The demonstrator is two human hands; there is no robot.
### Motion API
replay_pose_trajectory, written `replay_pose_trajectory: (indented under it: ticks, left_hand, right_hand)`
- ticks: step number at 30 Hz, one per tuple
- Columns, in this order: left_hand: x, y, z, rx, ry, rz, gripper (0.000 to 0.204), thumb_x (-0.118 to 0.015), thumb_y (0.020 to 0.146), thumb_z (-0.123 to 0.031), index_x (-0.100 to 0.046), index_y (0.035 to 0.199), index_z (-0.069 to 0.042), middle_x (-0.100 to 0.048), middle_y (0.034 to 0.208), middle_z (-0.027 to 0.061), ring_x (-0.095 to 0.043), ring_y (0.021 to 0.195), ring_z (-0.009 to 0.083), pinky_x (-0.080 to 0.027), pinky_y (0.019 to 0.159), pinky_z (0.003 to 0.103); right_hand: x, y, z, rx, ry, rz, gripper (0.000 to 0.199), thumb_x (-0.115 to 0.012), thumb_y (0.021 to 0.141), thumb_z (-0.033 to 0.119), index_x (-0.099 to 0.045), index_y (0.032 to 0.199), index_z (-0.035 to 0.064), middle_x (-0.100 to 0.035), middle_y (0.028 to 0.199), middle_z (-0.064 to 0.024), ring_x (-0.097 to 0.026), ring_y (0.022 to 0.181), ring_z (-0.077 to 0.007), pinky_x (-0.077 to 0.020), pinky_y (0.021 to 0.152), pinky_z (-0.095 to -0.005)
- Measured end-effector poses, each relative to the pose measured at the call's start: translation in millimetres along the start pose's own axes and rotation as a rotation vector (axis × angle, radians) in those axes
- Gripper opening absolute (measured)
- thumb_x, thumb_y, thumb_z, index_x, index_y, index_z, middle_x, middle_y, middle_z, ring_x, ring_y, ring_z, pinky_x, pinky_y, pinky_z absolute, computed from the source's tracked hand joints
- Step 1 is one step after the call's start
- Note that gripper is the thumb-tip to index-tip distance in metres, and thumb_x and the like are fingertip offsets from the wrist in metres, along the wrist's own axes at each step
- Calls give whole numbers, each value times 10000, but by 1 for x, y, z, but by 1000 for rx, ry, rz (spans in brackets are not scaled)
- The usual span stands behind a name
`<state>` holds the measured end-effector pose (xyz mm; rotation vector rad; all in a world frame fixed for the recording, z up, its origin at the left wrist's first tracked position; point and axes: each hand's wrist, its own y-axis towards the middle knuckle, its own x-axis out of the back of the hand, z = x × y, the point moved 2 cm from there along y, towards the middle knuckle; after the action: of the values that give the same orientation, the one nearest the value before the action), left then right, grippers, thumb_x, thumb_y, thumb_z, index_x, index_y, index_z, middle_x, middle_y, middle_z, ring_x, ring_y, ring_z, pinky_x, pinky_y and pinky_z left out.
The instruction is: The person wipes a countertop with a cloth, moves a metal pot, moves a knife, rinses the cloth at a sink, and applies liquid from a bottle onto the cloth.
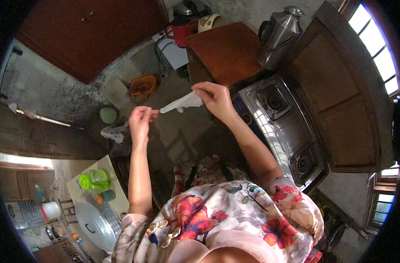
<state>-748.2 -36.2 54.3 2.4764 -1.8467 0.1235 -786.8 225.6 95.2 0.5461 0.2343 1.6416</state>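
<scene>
White limp strip point(181, 104), cloth or plastic unclear, stretched in mid-air between both hands. Left hand point(141, 120): fingers pinched together on strip's narrow left tip. Right hand point(215, 97): thumb and fingers clamped on wider right end. Strip slanting up rightward, upper edge fairly straight, lower edge loose, uneven. Around, left to right: bright green plastic jar point(95, 179) on pale desk point(117, 193), large round silver metal pot point(92, 223) beside; orange basket point(152, 82); dark grey floor point(178, 136) below strip; reddish-brown wooden desk point(228, 52); shiny steel two-burner stove point(290, 127).
</scene>
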Motion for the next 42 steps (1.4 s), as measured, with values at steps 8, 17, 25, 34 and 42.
replay_pose_trajectory:
  ticks: [8, 17, 25, 34, 42]
  left_hand:
    - [-38, 62, -24, -197, 227, 116, 243, -466, 974, -237, -562, 932, -18, -653, 818, 58, -597, 759, 130, -475, 698, 288]
    - [-36, 157, 102, 801, -200, 771, 747, -317, 873, -688, -545, 1193, -53, -600, 1113, 106, -558, 1014, 205, -438, 846, 350]
    - [-81, 254, 69, 33, 177, 1268, 818, -750, 751, -397, -333, 1340, -11, -461, 1306, 151, -483, 1172, 241, -386, 980, 365]
    - [-205, 269, 34, 716, -306, 1794, 601, -528, 925, -344, -339, 1355, 31, -450, 1337, 174, -403, 1275, 263, -333, 1059, 371]
    - [-292, 329, -6, 659, -600, 1334, 233, -476, 957, -228, -541, 1058, -29, -611, 1059, 111, -613, 947, 219, -522, 821, 390]
  right_hand:
    - [-38, 6, -118, 68, -501, 201, 167, -555, 806, -8, -637, 945, 36, -596, 765, -138, -582, 642, -285, -463, 588, -369]
    - [-90, 71, -121, -518, 295, 11, 199, -541, 914, 85, -623, 1091, 48, -645, 926, -25, -596, 783, -93, -512, 647, -257]
    - [-62, 134, -74, -402, 248, -328, 293, -597, 868, 56, -589, 1160, 26, -634, 1080, -55, -581, 986, -132, -462, 851, -279]
    - [6, 146, -72, -268, 579, -432, 502, -535, 807, -77, -455, 1296, 2, -556, 1236, -129, -565, 1081, -189, -464, 895, -299]
    - [72, 122, -120, -348, 320, -788, 371, -600, 849, 30, -538, 1215, 24, -644, 1064, -77, -628, 867, -143, -528, 712, -261]
